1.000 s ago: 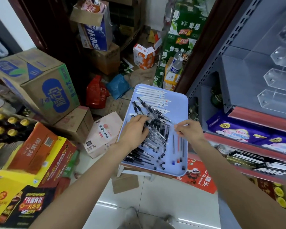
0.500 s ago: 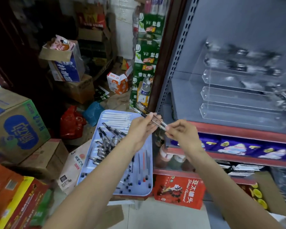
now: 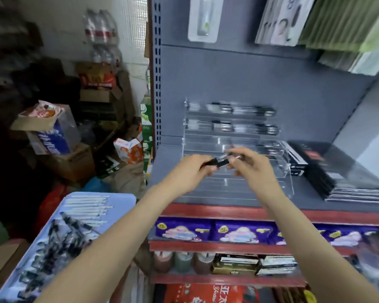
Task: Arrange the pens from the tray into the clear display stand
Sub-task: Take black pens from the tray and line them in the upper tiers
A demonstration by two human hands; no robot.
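My left hand (image 3: pixel 193 171) and right hand (image 3: pixel 253 166) pinch a few black pens (image 3: pixel 220 161) between them, just before the clear display stand (image 3: pixel 282 182). I should level them over an empty tier, lowering gently. The tray (image 3: pixel 120 202) sits lower left.

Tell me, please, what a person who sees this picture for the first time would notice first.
First come the two hands at the centre, the left hand and the right hand, holding a small bunch of black pens between them in front of the clear display stand on the grey shelf. Next is the light blue tray at lower left, crowded with black and white pens.
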